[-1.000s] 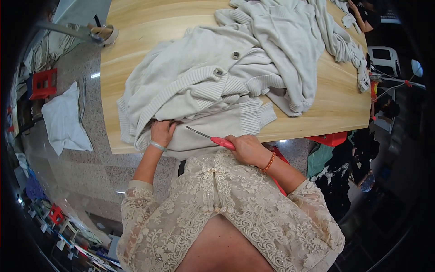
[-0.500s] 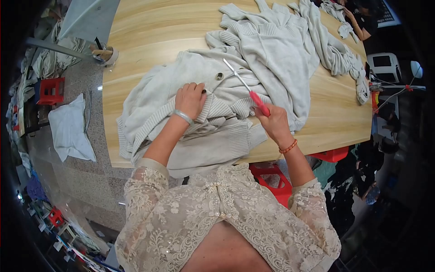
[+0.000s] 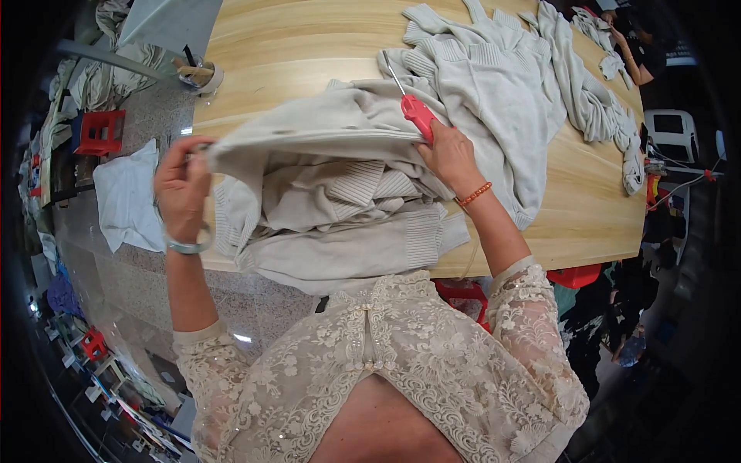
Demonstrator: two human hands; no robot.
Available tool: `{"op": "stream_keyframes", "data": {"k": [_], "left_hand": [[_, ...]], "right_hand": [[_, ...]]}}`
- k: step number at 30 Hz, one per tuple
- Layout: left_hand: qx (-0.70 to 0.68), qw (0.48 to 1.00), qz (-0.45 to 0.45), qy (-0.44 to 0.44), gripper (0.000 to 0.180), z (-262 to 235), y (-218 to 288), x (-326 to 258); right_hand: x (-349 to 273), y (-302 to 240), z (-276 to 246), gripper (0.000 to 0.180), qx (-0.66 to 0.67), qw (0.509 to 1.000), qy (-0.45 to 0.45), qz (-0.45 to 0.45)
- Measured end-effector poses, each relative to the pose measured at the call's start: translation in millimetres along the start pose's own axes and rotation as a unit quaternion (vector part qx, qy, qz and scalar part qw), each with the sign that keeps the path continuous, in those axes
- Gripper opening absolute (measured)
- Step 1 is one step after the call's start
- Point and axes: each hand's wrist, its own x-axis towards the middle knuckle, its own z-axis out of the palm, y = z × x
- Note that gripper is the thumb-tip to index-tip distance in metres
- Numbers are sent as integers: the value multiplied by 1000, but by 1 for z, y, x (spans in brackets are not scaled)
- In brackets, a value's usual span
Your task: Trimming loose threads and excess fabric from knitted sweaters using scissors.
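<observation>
A pale beige knitted cardigan (image 3: 309, 119) lies bunched on the table, its buttoned front edge lifted and stretched between my hands. At the far left end of that edge, my left hand (image 3: 182, 185) is closed on the knit, slightly blurred. My right hand (image 3: 450, 154) grips a red-handled tool (image 3: 417, 116) with a long thin metal shaft pointing away from me. The same hand's thumb side touches the cardigan's edge; whether it pinches the knit I cannot tell. Ribbed knit parts (image 3: 363, 185) show in folds beneath the raised edge.
More beige knitwear (image 3: 494, 92) is heaped to the right on the wooden table (image 3: 293, 38). A clear cup of tools (image 3: 202, 77) stands at the left edge. Red stools (image 3: 100, 133) and a white bag (image 3: 127, 197) are on the floor. Another person's arm (image 3: 629, 58) is at far right.
My left hand has moved left, lifting the cardigan's front edge off the pile. My right hand has shifted slightly up and left, and the red-handled tool now points more directly away.
</observation>
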Motion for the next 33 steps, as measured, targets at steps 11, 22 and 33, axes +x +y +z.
{"op": "stream_keyframes", "data": {"k": [11, 22, 33], "left_hand": [[-99, 961, -15, 259, 21, -106, -41, 25], [273, 909, 225, 218, 21, -101, -33, -65], [312, 940, 22, -133, 50, 11, -151, -174]], "right_hand": [[56, -46, -55, 27, -7, 990, 139, -13], [7, -50, -175, 17, 56, 951, 241, -188], [-119, -10, -31, 18, -88, 993, -30, -69]]}}
